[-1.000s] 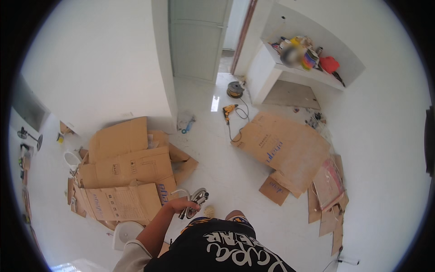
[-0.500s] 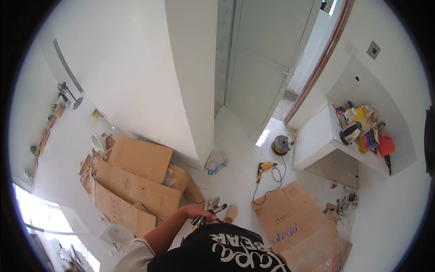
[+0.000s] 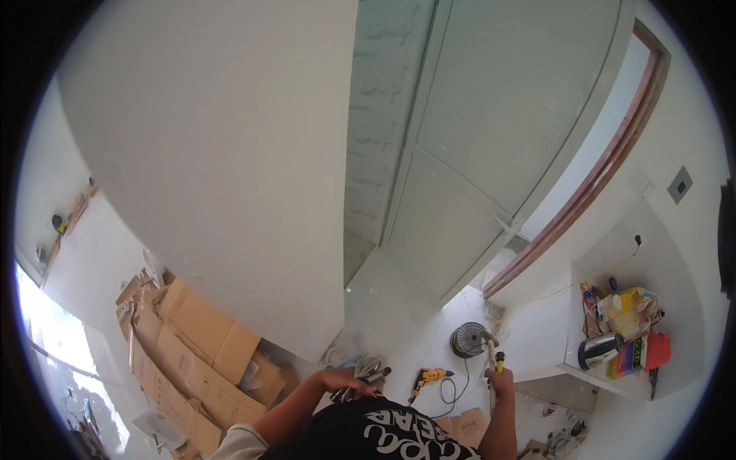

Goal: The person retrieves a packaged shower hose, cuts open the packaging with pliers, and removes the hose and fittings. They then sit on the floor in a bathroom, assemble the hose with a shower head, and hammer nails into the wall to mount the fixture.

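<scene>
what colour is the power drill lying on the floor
Mostly yellow-orange; the power drill shows best in the head view.

The pale, glossy floor (image 3: 383,295) before you carries flattened brown cardboard (image 3: 201,364) at your left, a white basin (image 3: 157,425) beside it, and, farther right, a yellow-and-black drill (image 3: 431,376) near a round cable reel (image 3: 466,340). At your right, a white ledge (image 3: 540,333) holds a silver-and-black kettle (image 3: 600,351), a rainbow-striped box (image 3: 630,362) and a red bundle (image 3: 658,349).

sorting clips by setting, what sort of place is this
Probably a room under construction or renovation: a yellow power drill and a cable reel lie on the floor, with flattened cardboard boxes nearby.
</scene>
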Available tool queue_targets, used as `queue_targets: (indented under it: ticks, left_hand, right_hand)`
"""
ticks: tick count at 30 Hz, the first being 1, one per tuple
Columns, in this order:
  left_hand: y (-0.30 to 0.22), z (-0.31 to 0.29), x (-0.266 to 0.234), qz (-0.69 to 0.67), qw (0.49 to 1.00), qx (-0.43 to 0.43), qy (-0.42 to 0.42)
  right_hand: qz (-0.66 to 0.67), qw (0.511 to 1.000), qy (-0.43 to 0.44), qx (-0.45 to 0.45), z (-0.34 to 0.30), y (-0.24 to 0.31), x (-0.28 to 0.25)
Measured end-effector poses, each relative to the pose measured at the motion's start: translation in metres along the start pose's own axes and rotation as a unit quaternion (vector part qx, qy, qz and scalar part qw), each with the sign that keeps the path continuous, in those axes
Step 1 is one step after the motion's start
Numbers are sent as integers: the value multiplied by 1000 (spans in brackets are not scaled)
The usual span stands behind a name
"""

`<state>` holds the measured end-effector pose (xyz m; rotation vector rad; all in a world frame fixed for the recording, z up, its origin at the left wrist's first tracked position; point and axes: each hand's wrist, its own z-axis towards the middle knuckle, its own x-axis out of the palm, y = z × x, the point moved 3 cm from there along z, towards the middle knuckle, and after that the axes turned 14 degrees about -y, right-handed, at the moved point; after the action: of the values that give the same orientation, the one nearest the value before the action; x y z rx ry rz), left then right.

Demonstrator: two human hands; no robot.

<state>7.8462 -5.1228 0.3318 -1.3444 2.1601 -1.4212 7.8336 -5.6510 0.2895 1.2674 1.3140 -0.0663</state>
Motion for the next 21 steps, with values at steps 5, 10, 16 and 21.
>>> queue_targets:
  ticks: [5,10,16,21]
  left_hand:
    - [-83,96,-56,136,990,-8,-22]
    - [-157,137,-103,150,985,14,-86]
    - [-207,173,-174,-37,975,69,-208]
    - [-234,229,-238,-153,927,48,-340]
  right_hand:
    - [-120,985,120,2,15,32,78]
    - [-202,956,197,-76,68,106,140]
    - [-269,867,268,-322,180,301,263]
    - [-209,826,361,-378,233,487,396]
